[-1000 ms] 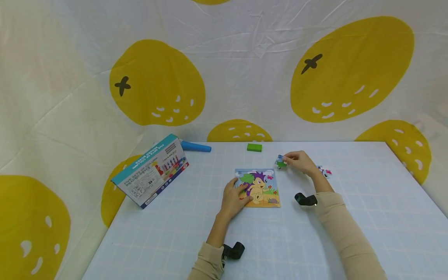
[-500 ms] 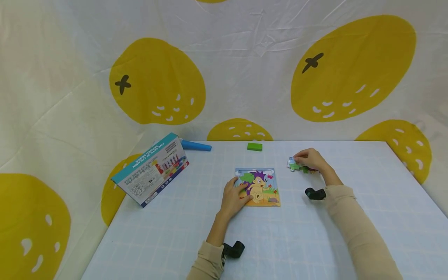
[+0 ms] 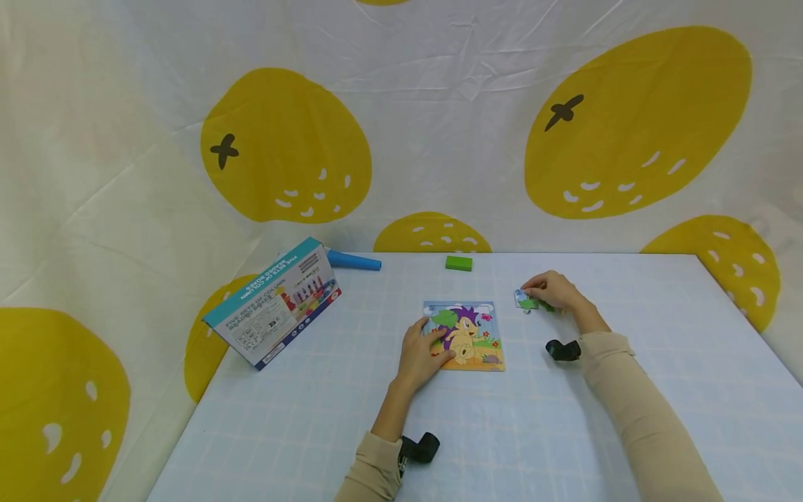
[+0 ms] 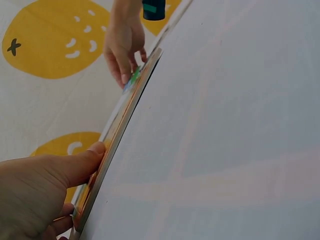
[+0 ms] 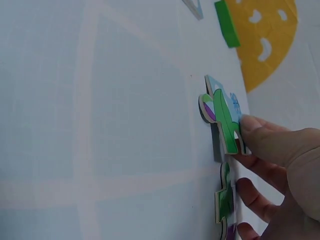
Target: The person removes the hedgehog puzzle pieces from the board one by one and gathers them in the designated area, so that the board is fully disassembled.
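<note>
A square jigsaw puzzle point(image 3: 470, 341) with a purple-haired hedgehog lies on the table. My left hand point(image 3: 423, 355) rests at its left side, thumb and fingers spread on the picture and at its edge. In the left wrist view the left thumb point(image 4: 90, 157) lies on the puzzle's face. Farther right, my right hand point(image 3: 560, 291) pinches a green and light blue jigsaw piece point(image 5: 226, 117) between thumb and fingers, tilted a little off the table. Under the right fingers lie more green and purple jigsaw pieces point(image 5: 225, 197), partly hidden by the hand.
A green block point(image 3: 459, 263) lies near the table's far edge. To the left a cardboard box point(image 3: 272, 303) leans, with a blue cone-like object point(image 3: 355, 261) behind it. A white sheet point(image 3: 439, 125) with yellow fruit prints hangs behind the table.
My right hand has moved right with the jigsaw piece, to the other pieces, which it now partly covers. Over the last half second it barely shifted. My left hand has stayed on the puzzle.
</note>
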Action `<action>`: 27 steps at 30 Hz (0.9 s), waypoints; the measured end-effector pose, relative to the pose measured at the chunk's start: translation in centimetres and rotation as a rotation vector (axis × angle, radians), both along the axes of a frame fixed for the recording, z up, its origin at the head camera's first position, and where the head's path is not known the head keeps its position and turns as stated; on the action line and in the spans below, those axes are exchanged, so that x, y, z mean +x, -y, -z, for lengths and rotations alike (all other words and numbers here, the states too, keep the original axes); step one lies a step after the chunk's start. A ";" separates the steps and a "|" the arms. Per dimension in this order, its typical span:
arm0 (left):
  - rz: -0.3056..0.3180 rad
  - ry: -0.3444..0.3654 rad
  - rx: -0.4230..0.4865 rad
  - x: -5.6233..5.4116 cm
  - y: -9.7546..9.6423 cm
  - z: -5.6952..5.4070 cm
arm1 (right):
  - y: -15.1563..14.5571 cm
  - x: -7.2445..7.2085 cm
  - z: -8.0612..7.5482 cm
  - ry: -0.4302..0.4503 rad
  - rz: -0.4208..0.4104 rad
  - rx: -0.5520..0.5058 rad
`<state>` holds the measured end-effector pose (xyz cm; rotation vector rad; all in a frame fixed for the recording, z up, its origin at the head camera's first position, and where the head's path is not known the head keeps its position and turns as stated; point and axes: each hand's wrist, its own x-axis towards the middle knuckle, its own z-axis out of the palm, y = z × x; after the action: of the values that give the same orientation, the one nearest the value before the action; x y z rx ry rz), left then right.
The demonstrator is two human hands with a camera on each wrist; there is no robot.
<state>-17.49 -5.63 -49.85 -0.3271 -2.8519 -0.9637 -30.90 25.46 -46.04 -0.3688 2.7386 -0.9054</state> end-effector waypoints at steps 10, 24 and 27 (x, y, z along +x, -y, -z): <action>-0.004 0.006 0.007 0.1 -0.1 -0.2 | 0.0 0.2 0.3 -0.014 0.016 -0.001; 0.009 -0.010 0.021 0.1 -0.2 -0.1 | 1.8 2.8 1.4 -0.262 0.113 -0.160; 0.028 -0.045 -0.010 0.0 -0.4 -0.1 | 3.4 4.1 1.6 -0.296 0.067 -0.188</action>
<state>-17.52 -5.22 -49.71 -0.3862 -2.8198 -0.9345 -26.83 22.05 -47.66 -0.4829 2.9538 -1.2194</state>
